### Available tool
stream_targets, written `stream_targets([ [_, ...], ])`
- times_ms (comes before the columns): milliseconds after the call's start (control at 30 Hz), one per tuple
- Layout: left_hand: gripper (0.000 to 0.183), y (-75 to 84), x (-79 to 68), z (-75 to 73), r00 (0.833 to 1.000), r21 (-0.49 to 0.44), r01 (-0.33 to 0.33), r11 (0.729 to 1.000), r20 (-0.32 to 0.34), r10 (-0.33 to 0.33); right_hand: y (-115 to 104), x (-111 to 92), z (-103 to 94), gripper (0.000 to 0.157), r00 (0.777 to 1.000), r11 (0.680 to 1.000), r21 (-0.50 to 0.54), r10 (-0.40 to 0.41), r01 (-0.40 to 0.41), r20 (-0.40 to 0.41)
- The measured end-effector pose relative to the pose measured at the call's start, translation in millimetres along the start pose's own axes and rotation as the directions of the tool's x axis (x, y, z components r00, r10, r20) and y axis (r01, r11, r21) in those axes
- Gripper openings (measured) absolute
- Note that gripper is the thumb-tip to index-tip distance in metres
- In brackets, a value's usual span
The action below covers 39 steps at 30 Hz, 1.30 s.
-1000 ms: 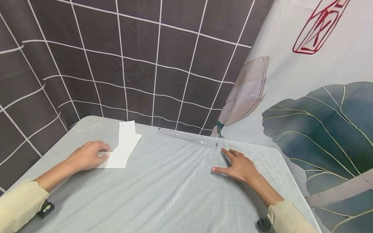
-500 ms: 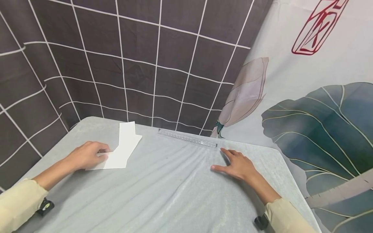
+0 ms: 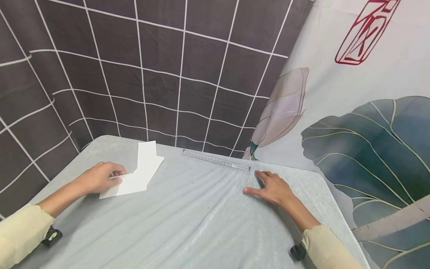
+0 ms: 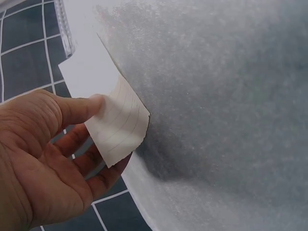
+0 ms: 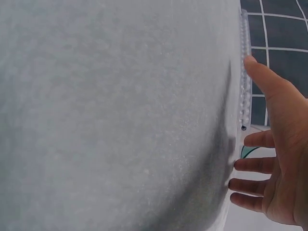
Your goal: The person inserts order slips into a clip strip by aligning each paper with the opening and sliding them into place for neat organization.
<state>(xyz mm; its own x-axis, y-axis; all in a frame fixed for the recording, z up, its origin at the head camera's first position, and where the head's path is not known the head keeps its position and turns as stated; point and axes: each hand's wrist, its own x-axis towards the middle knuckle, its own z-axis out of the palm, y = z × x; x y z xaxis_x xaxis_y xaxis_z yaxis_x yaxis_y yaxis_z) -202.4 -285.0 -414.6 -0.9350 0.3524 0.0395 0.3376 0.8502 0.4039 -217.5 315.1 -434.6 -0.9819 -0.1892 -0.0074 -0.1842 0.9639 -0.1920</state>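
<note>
At the left of the table, white paper (image 3: 143, 172) with an angular outline lies in the head view, one arm of it pointing to the back. My left hand (image 3: 99, 178) pinches its near left end between thumb and fingers. In the left wrist view that end of the paper (image 4: 122, 122) bends up off the cloth and shows faint ruled lines; the left thumb lies on top, fingers beneath. My right hand (image 3: 273, 188) is held spread over the right side of the table, fingers extended, holding nothing. Its fingertips point toward a clear plastic strip (image 3: 216, 160).
The strip, with a row of bumps and dark ends, lies along the back edge of the table (image 3: 188, 224), which a pale, wrinkled cloth covers. Behind hang a dark grid-patterned curtain (image 3: 161, 86) and a white curtain (image 3: 322, 93) printed with leaves.
The left hand has drawn slightly left and lifted the near end of the paper, whose lower edge is now slanted. The right hand stays nearly still.
</note>
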Motion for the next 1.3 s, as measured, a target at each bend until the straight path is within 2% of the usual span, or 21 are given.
stream_targets([
  [200, 0.014, 0.9, 0.8, 1.0, 1.0, -0.008, 0.008, 1.0, -0.007, -0.008, 1.6, 3.9, -0.5, 0.1, 1.0, 1.0, 0.023, -0.016, 0.016, -0.016],
  [633, 0.021, 1.0, 8.4, -0.4, 0.998, -0.003, -0.055, 0.998, -0.01, 0.055, 3.8, 24.6, -2.6, 0.09, 0.999, 0.992, 0.117, -0.041, 0.04, 0.004],
  [800, 0.022, 0.4, 10.4, 0.2, 0.999, -0.01, -0.054, 0.999, 0.0, 0.054, 1.8, 28.6, -1.7, 0.084, 0.998, 0.991, 0.119, -0.064, 0.063, 0.006],
  [1133, 0.023, 2.8, 14.4, 1.0, 0.999, -0.039, -0.038, 0.998, -0.013, 0.038, 4.4, 34.2, 1.6, 0.075, 0.995, 0.985, 0.144, -0.091, 0.096, -0.04],
  [1300, 0.023, 5.6, 16.8, 1.5, 1.0, -0.077, -0.022, 0.997, -0.021, 0.021, 17.0, 42.2, 9.3, 0.079, 0.988, 0.974, 0.179, -0.126, 0.141, -0.09],
])
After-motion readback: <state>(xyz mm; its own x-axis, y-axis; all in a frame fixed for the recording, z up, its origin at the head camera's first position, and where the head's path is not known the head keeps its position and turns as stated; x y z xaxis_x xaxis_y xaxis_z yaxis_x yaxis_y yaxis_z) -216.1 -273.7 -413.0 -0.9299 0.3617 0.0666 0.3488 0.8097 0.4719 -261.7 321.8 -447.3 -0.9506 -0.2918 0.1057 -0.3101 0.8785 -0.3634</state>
